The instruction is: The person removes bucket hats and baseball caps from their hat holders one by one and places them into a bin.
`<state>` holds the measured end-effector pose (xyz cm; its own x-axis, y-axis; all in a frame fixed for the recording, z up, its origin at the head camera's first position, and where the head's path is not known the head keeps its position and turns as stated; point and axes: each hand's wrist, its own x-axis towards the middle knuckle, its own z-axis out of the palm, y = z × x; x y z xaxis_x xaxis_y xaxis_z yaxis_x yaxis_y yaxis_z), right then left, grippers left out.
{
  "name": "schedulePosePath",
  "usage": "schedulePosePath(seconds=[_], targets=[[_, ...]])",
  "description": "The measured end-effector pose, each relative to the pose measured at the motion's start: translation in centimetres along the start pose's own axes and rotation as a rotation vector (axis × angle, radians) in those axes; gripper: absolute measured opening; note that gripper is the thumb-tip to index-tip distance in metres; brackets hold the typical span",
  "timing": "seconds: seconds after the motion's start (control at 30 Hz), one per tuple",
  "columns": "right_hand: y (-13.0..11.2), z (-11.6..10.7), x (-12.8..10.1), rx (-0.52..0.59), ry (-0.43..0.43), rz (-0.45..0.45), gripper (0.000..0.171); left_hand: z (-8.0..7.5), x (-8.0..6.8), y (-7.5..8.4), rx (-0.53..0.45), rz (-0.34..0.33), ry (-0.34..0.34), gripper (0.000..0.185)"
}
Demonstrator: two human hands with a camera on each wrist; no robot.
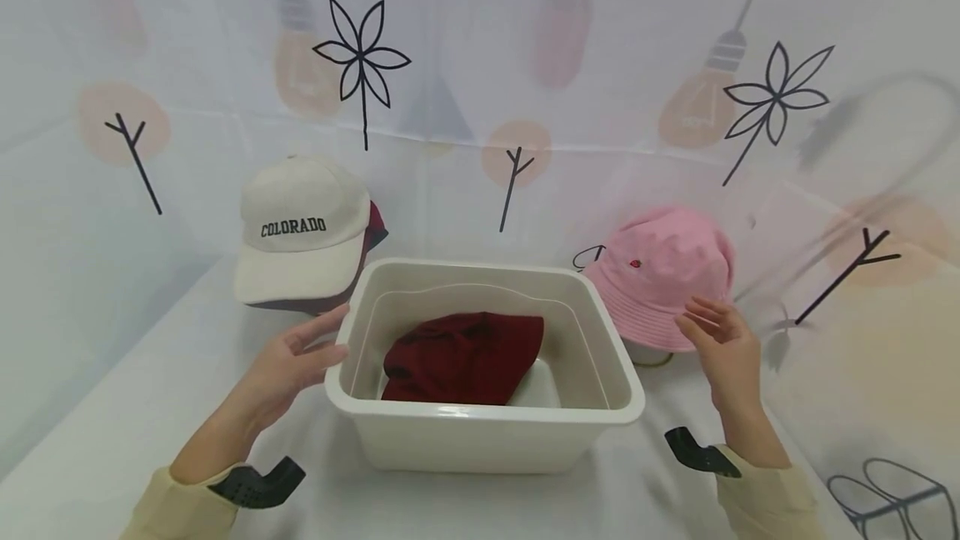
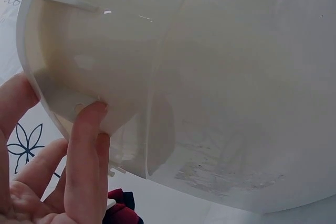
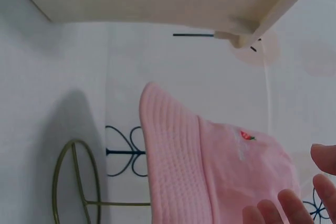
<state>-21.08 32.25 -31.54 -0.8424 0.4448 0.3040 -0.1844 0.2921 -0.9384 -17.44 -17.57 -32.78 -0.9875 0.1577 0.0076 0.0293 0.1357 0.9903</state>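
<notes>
The left hand (image 1: 281, 367) pinched the tub (image 1: 495, 414) while the right hand (image 1: 729, 355), loosely spread, hung by the pink hat (image 1: 667, 261).

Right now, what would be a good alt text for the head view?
A person's left hand touches a white plastic tub holding dark red fabric; the right hand is raised near a pink bucket hat. A cream COLORADO cap sits farther back, at left.

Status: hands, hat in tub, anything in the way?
Left hand touching tub. Right hand by pink hat, no grip visible. Red hat in tub; tub wall separates it from right hand.
</notes>
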Motion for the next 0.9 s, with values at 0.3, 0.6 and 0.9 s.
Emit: schedulePosePath(seconds=[0.3,0.6,0.9], targets=[[0.2,-0.2,1.5,-0.017,0.066,0.040,0.039,-0.1,0.0,-0.3,0.009,0.007,-0.003,0.066],[0.0,-0.9,3.0,-0.122,0.095,0.062,0.045,-0.1,-0.1,-0.2,-0.012,0.034,-0.023,0.063],[0.1,-1.0,5.1,-0.182,0.158,0.047,0.046,-0.1,-0.2,0.1,-0.006,0.023,-0.029,0.065]])
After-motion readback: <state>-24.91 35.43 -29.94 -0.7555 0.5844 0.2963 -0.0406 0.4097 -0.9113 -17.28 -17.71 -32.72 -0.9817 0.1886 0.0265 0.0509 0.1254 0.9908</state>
